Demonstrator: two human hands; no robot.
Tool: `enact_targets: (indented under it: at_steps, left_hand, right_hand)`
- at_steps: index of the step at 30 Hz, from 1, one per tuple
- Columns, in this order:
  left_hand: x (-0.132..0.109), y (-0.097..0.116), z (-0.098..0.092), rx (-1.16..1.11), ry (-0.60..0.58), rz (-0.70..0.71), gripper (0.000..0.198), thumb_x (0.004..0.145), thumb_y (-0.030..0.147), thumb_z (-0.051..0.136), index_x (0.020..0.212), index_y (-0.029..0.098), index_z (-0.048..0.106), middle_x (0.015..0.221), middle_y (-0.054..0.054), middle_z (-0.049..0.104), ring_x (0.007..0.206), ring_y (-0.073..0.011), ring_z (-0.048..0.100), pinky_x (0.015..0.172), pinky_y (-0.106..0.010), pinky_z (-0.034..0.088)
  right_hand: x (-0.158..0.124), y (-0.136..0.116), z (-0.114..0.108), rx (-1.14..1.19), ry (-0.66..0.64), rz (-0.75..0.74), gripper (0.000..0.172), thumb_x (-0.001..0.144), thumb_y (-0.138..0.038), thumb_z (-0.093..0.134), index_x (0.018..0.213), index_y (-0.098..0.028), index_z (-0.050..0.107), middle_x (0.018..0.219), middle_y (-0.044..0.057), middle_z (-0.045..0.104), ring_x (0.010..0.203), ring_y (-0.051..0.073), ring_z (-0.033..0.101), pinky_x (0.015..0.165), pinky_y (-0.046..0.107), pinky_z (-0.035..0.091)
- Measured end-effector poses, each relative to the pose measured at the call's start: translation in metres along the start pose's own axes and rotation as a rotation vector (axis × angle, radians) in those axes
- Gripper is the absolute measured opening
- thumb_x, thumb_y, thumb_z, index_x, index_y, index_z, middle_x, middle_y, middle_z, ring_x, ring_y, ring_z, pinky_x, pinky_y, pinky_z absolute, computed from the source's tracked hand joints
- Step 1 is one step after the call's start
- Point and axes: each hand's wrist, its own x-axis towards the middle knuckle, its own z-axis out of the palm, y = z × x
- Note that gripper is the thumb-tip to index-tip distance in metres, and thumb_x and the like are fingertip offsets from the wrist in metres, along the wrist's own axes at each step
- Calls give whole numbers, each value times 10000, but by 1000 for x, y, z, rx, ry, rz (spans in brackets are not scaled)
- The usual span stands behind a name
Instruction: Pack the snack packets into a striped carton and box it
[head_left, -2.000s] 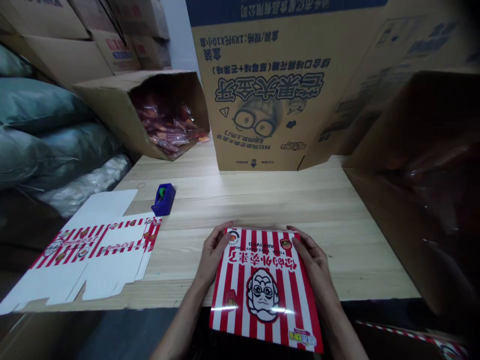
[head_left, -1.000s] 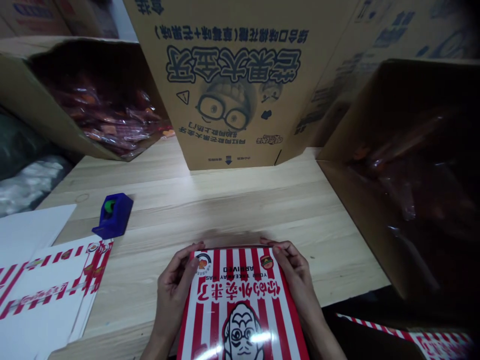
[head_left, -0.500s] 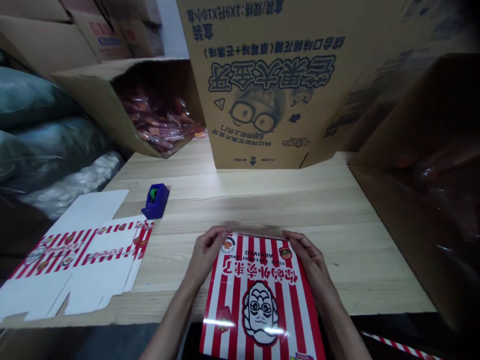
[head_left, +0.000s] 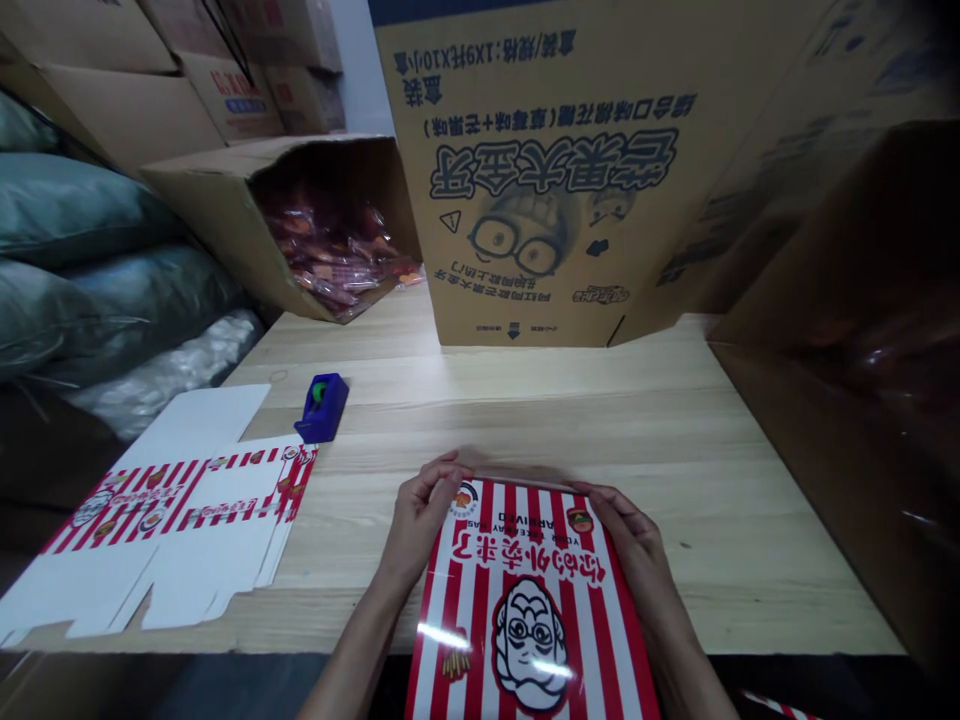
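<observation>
A red-and-white striped carton [head_left: 529, 600] with a cartoon face and upside-down lettering extends from the table's front part down past the frame's bottom edge. My left hand [head_left: 427, 515] grips its far left corner, thumb on top and fingers curled at the edge. At the far right corner my right hand [head_left: 634, 540] holds the carton the same way, its fingertips on the far edge. What lies under the carton is hidden. To the left, a stack of flat unfolded cartons [head_left: 202, 560] in the same print rests on the table, with a blue tape dispenser [head_left: 324, 408] just behind it.
An upside-down brown cardboard box [head_left: 555, 210] stands at the back. Left of it an open box holds shiny wrapped packets [head_left: 337, 250]; another open box [head_left: 795, 450] is on the right. Green sacks [head_left: 112, 290] are piled beyond the wooden table [head_left: 390, 390].
The view has shifted slightly, so most things appear a little lower and further right. Both hands keep their hold on the carton's far corners.
</observation>
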Motion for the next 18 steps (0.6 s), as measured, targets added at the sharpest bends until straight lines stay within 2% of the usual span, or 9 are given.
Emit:
enact_targets:
  at_steps: [6, 8, 10, 12, 14, 16, 18]
  left_hand:
    - [1, -3, -1, -13, 12, -15, 253, 927, 442, 700, 969, 225, 822, 1283, -119, 717, 1428, -322, 494, 1127, -410, 412]
    - [0, -7, 0, -59, 35, -63, 269, 913, 455, 722, 997, 220, 822, 1367, -113, 680, 1374, -321, 548, 1038, -371, 479]
    - [-1, -10, 3, -135, 58, -113, 287, 893, 456, 752, 1043, 219, 809, 1383, -106, 675, 1225, -293, 649, 908, -327, 531]
    - [-2, -12, 5, -209, 76, -145, 304, 869, 444, 785, 1072, 217, 789, 1272, -95, 730, 1016, -238, 712, 798, -292, 545]
    - [-2, -12, 6, -243, 82, -155, 311, 852, 431, 807, 1072, 214, 774, 1118, -72, 771, 852, -194, 709, 731, -273, 542]
    - [-1, -11, 5, -218, 77, -144, 289, 855, 427, 804, 1043, 210, 774, 1051, -59, 777, 799, -183, 697, 706, -271, 538]
    - [1, -9, 2, -133, 71, -94, 251, 870, 418, 788, 1008, 208, 780, 1032, -60, 777, 865, -204, 704, 752, -282, 540]
  right_hand:
    - [0, 4, -2, 14, 15, -1, 354, 779, -504, 854, 1043, -285, 767, 870, 25, 825, 618, 191, 735, 554, 293, 602]
    - [1, 4, -2, 19, 30, 10, 357, 769, -503, 861, 1038, -286, 769, 874, 28, 827, 634, 199, 742, 561, 297, 606]
    - [0, 4, -1, 21, 39, 23, 368, 764, -508, 865, 1040, -285, 768, 876, 31, 827, 631, 202, 742, 556, 298, 605]
    - [0, 2, 0, 18, 41, 30, 378, 760, -514, 867, 1039, -281, 765, 867, 36, 825, 622, 200, 738, 550, 296, 602]
    - [-1, 0, 1, 15, 36, 28, 382, 753, -515, 871, 1033, -279, 762, 854, 38, 823, 604, 197, 730, 539, 297, 596]
    - [-2, -2, 1, 11, 27, 32, 388, 746, -515, 876, 1031, -280, 757, 839, 37, 820, 570, 190, 715, 521, 296, 585]
    - [-2, -2, 0, 6, 23, 37, 398, 738, -515, 882, 1029, -277, 751, 824, 34, 816, 551, 186, 707, 505, 290, 573]
